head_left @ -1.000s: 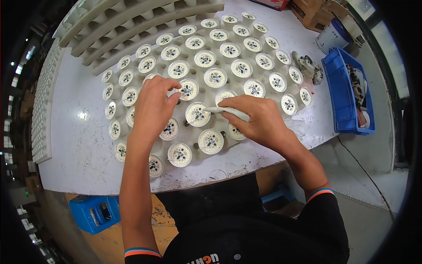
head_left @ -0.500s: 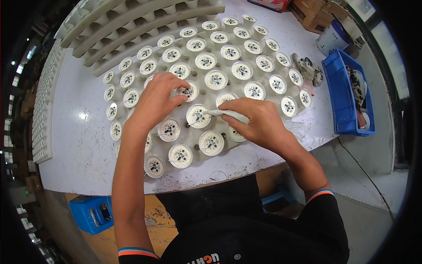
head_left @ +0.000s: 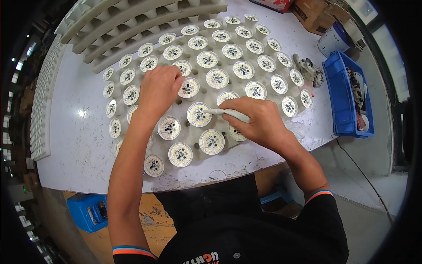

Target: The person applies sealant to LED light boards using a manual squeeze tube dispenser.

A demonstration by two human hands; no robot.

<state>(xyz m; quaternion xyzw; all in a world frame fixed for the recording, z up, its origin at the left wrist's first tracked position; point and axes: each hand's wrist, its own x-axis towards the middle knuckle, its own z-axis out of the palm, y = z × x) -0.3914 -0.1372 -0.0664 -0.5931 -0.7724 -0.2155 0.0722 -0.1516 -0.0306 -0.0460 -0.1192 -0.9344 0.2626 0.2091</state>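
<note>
Many round LED bulb bases with bare circuit boards stand in rows in a pale moulded tray [head_left: 206, 94]. In my right hand [head_left: 259, 118] is a white pen-like tool [head_left: 235, 114] with a tapered tip. That tip points left and lies over the board of one LED bulb [head_left: 199, 115]; whether it touches cannot be made out. My left hand [head_left: 160, 90] is curled closed above the rows on the left, beside another LED bulb [head_left: 189, 88]. Its fingertips are turned away, and anything between them is hidden.
Stacked moulded trays [head_left: 145, 26] lean at the back left, and another tray [head_left: 41, 110] stands along the left edge. On the right are a blue crate [head_left: 347, 94], a white bucket [head_left: 333, 40] and crumpled cloth gloves [head_left: 310, 70]. A blue stool [head_left: 88, 213] sits below the table.
My left hand has shifted left and back, off the LED bulb it was touching, and its fingers have curled in. My right hand and the white tool stay almost in place.
</note>
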